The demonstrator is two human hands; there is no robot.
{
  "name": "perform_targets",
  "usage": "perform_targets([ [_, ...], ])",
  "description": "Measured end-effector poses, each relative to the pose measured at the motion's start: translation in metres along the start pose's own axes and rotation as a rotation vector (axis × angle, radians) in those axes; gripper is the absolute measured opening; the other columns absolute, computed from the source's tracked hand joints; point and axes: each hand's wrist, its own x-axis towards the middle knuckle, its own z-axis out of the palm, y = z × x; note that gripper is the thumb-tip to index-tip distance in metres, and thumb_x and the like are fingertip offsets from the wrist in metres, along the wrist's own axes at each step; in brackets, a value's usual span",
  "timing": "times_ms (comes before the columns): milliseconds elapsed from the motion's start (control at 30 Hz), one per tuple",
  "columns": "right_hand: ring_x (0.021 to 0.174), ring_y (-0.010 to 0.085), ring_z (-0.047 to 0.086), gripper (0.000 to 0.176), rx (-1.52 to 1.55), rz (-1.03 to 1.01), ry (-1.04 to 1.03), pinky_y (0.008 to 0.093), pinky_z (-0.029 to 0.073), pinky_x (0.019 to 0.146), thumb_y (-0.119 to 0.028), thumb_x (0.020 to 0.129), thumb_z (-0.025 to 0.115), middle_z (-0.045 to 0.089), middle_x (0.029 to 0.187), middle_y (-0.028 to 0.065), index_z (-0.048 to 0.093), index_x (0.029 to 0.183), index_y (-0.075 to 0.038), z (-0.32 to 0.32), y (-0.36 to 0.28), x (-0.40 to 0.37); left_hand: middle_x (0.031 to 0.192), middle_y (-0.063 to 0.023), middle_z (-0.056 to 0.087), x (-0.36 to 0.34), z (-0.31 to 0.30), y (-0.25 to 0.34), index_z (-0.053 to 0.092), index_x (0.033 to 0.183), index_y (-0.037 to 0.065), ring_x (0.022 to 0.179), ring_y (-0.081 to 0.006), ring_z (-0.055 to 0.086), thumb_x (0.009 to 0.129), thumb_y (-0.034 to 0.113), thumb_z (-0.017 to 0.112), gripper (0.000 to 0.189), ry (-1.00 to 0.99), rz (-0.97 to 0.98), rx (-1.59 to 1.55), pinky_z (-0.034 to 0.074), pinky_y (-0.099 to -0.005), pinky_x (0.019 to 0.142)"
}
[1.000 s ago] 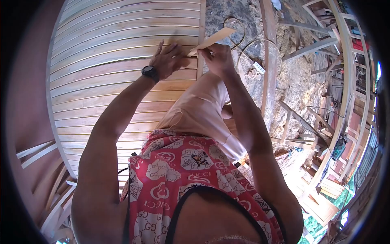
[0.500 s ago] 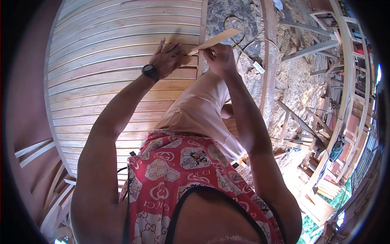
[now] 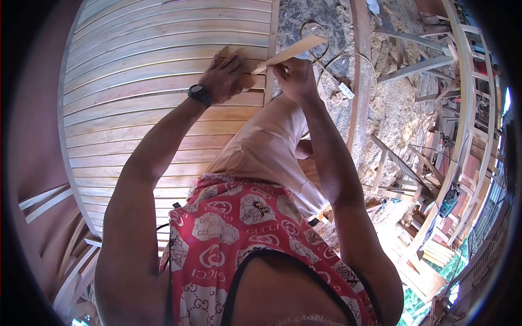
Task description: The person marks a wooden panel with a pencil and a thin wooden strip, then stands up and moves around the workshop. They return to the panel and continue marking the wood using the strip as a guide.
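My right hand (image 3: 296,79) is closed around a thin, flat wooden strip (image 3: 298,50). The strip slants up to the right, and its lower-left tip meets the slatted wood near the panel's edge. Just left of that tip, my left hand (image 3: 224,80) lies on the slatted wooden panel (image 3: 136,114), its fingers stretched out and slightly blurred. A dark watch (image 3: 199,94) is on the left wrist. Narrow gaps run between the panel's pale slats, and a wooden border strip (image 3: 270,65) closes off their ends.
A thin looped cable (image 3: 326,62) lies on rough ground right of the panel. Beyond it runs a long wooden beam (image 3: 359,81). Timber framing (image 3: 424,68) stands at the right, with a green power tool (image 3: 449,202) lower down. Curved wooden pieces (image 3: 70,255) are at lower left.
My left hand's fingers have drawn closer together and shifted a little over the slats. My right hand and the wooden strip have barely moved.
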Motion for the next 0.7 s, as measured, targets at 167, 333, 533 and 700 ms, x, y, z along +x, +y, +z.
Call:
perform_targets([
  [167,0.062,0.0272,0.071,0.007,-0.003,-0.066,0.030,0.0362,0.054,0.057,-0.007,0.087,0.075,0.074,0.079,0.0142,0.078,0.093,-0.008,0.000,0.002,0.001,0.165,-0.0082,0.036,0.018,-0.017,-0.012,0.046,0.154,0.022,0.156,-0.0310,0.028,0.092,0.062,0.064,0.076,-0.089,0.075,0.029,0.012,-0.0598,0.128],
  [333,0.063,0.0302,0.071,0.008,-0.018,-0.046,-0.008,0.0378,0.055,0.059,-0.010,0.087,0.076,0.075,0.081,0.0141,0.077,0.095,-0.008,-0.001,0.005,0.004,0.168,-0.0056,0.032,0.031,-0.011,-0.024,0.038,0.160,0.023,0.157,-0.0288,0.027,0.091,0.069,0.060,0.086,-0.122,0.221,0.020,0.009,-0.0563,0.130],
  [533,0.064,0.0316,0.071,0.010,-0.107,-0.082,-0.015,0.0385,0.055,0.060,-0.014,0.089,0.076,0.074,0.081,0.0136,0.076,0.097,-0.007,-0.001,0.008,0.003,0.169,-0.0075,0.031,0.032,-0.010,-0.028,0.040,0.158,0.009,0.157,-0.0279,0.024,0.091,0.063,0.065,0.090,-0.115,0.301,0.005,0.015,-0.0518,0.130],
  [700,0.067,0.0317,0.071,0.009,-0.016,-0.067,-0.020,0.0381,0.056,0.061,-0.012,0.088,0.076,0.074,0.082,0.0137,0.077,0.096,-0.007,-0.003,0.003,0.008,0.167,-0.0079,0.035,0.034,-0.010,-0.030,0.041,0.157,0.009,0.156,-0.0290,0.028,0.089,0.057,0.071,0.089,-0.080,0.306,-0.088,0.019,-0.0502,0.129],
])
